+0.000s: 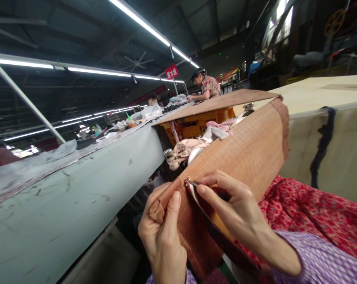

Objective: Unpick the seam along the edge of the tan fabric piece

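A sheet of brown, coarsely woven fabric (pixel 240 146) stretches from my hands toward the far right. Its near edge is gathered and folded in my left hand (pixel 163 232), with the thumb pressed on top and the fingers wrapped behind. Pinched between thumb and fingertips of my right hand (pixel 234 205) is a small, thin metal tool (pixel 194 183), mostly hidden by the fingers. The tool's tip meets the fabric edge just right of my left thumb. From that spot a narrow strip with a white edge (pixel 198 198) runs down under my right hand.
A pale-sided worktable (pixel 78 197) fills the left. Behind the fabric lie crumpled pink and grey cloths (pixel 187 148) beside an orange crate (pixel 193 126). A co-worker (pixel 209 85) leans over the far table. Red patterned cloth (pixel 311 209) covers the lower right.
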### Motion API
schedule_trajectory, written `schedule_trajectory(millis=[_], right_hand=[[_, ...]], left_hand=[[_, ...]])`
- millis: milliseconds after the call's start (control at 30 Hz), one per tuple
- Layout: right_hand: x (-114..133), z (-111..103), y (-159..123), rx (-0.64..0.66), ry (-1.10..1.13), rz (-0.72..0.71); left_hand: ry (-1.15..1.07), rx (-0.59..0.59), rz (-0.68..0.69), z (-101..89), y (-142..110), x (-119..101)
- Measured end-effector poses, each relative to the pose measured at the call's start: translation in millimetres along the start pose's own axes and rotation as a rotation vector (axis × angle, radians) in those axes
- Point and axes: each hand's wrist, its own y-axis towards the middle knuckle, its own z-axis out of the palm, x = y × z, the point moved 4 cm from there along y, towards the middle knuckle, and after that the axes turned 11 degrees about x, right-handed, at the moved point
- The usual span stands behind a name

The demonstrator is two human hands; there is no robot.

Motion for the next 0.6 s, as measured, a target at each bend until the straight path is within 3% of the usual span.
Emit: schedule_trajectory(millis=[100, 200, 333, 400, 533, 600], right_hand=[[5.4, -0.5, 0.7, -0.015, -0.057, -0.039], [19.3, -0.7, -1.8, -0.047, -0.410, -0.202], [28.4, 4.4, -2.7, 0.067, -0.769, -0.303], [25.3, -0.3, 2.8, 0.073, -0.647, -0.216], [1.7, -2.5, 13.7, 0.236, 0.155, 0.253], [0.8, -1.6, 12.3, 0.243, 0.215, 0.273]], left_hand=[[0.064, 0.010, 0.057, 0.1, -0.3, -1.2], [0.137, 0.053, 0.128, 0.5, 0.4, -3.6], [0.256, 0.090, 0.260, 1.1, 0.4, -9.3], [0.318, 0.087, 0.319, 1.9, -1.1, -12.3], [0.407, 0.054, 0.414, 4.3, -6.4, -18.0], [0.440, 0.056, 0.448, 5.9, -8.2, -19.1]])
